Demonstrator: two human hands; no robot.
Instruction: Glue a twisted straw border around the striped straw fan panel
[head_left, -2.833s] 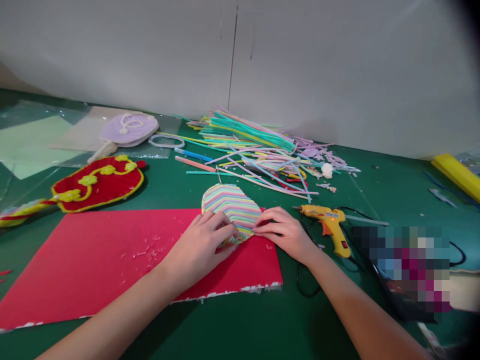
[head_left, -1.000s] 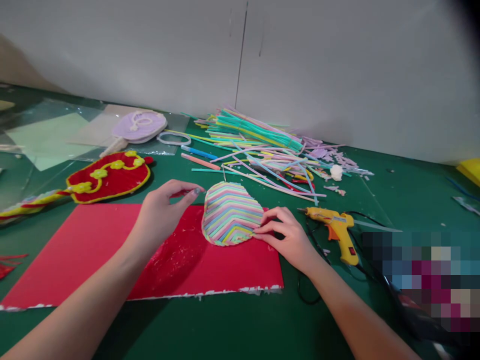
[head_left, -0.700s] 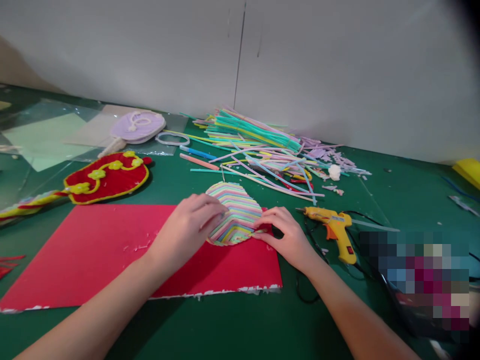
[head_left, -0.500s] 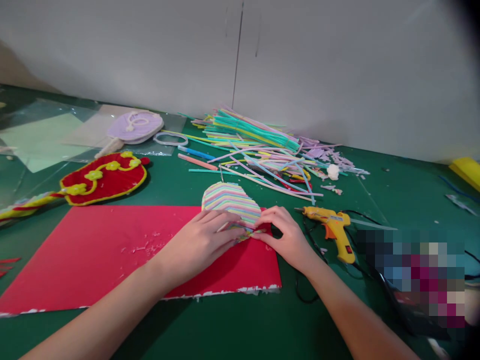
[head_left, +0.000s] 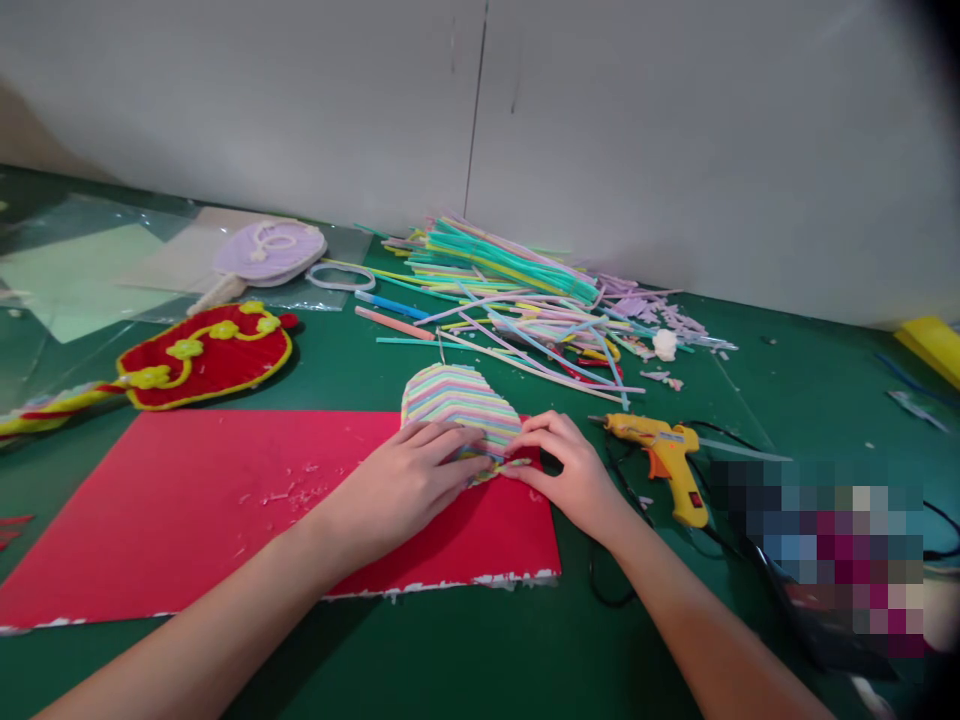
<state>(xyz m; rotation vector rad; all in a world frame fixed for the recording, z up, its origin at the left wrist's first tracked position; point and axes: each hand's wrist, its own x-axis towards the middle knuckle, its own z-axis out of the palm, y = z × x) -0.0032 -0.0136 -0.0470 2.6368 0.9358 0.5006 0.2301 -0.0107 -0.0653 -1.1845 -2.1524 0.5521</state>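
A pastel-striped fan piece made of pipe cleaners (head_left: 459,395) lies on the red board (head_left: 187,520), its lower part hidden by my fingers. My left hand (head_left: 420,470) is closed over the near left edge of this piece, thumb and fingertips pressing it. At the lower right edge, my right hand (head_left: 566,465) pinches a thin multicoloured pipe cleaner strip (head_left: 517,463) that runs along the rim. Where the strip passes under my left fingertips is hidden. A yellow hot glue gun (head_left: 664,455) lies just right of my right hand.
Behind the board is a heap of pastel pipe cleaners (head_left: 517,265) with offcuts. On the left lie a red fan with yellow trim (head_left: 217,370), a lilac fan (head_left: 262,255) and plastic sheets. A phone-like dark object (head_left: 832,640), partly pixelated, is at right. A grey wall (head_left: 300,100) stands behind.
Both hands keep almost the same place on the striped piece, with only slight finger shifts at the rim strip. The whole view has moved very slightly.
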